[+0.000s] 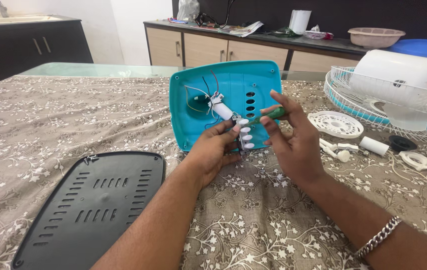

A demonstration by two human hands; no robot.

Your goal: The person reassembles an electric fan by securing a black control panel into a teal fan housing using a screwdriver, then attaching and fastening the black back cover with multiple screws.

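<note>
A teal plastic fan base [193, 107] stands tilted on the table, its hollow inside facing me, with coloured wires [201, 95] and a white cylindrical part [221, 109] inside. My left hand [213, 150] grips a switch block with several white push buttons [246, 135] at the base's lower edge. My right hand [291, 142] holds a green-handled screwdriver [273, 114], its tip pointing left at the top of the switch block. A chain bracelet [379, 236] is on my right wrist.
A black vented bottom plate [93, 205] lies at the front left. At right lie a white fan grille with motor housing [398, 85], a round white disc [336, 124], a black cap [402, 143], a white ring [417, 160] and small white parts [341, 150]. Cabinets stand behind.
</note>
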